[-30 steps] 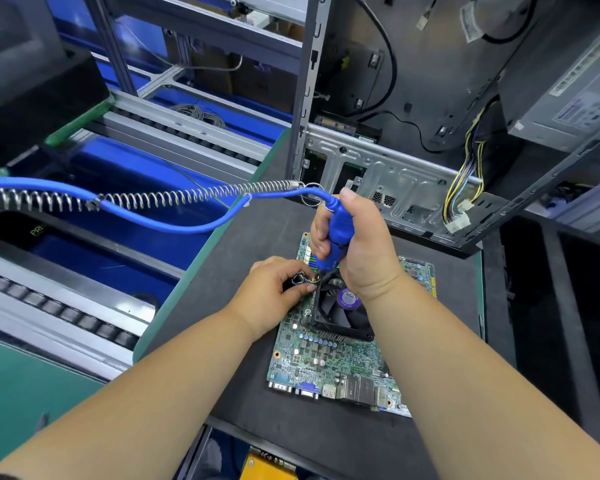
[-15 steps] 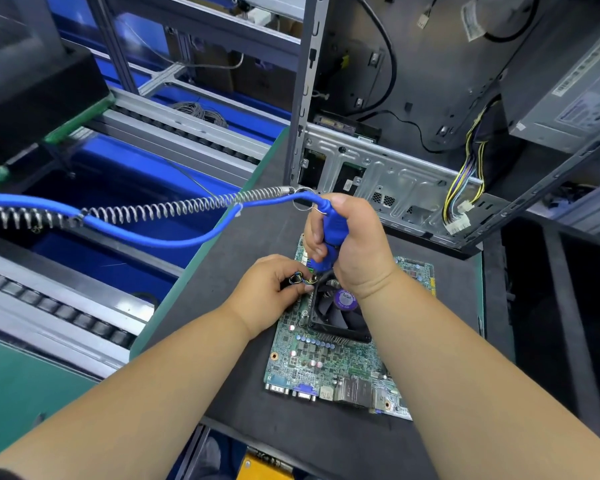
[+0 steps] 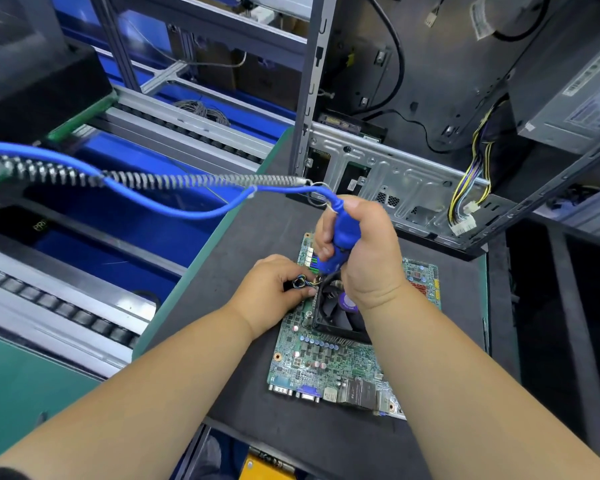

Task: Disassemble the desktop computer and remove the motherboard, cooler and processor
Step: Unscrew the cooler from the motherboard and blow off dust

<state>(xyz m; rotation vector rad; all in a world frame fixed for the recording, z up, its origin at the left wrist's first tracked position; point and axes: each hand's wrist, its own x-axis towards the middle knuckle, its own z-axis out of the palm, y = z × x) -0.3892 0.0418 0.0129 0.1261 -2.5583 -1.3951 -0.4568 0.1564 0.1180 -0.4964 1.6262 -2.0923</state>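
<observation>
Head view: low in the frame, the motherboard [image 3: 329,362] lies flat on the dark mat [image 3: 243,341]. At centre, the left hand [image 3: 274,289] pinches the fan wires [image 3: 300,283] beside the cooler [image 3: 340,317]; the right hand [image 3: 364,251] clenches the blue screwdriver [image 3: 342,237] over the cooler's corner. If the bit slips, I'd fear nicked wires. Behind, the case [image 3: 413,181] stands open.

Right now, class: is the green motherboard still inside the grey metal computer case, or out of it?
Out. The green motherboard lies flat on the dark mat in front of the open grey metal computer case, black cooler fan on top.
</observation>
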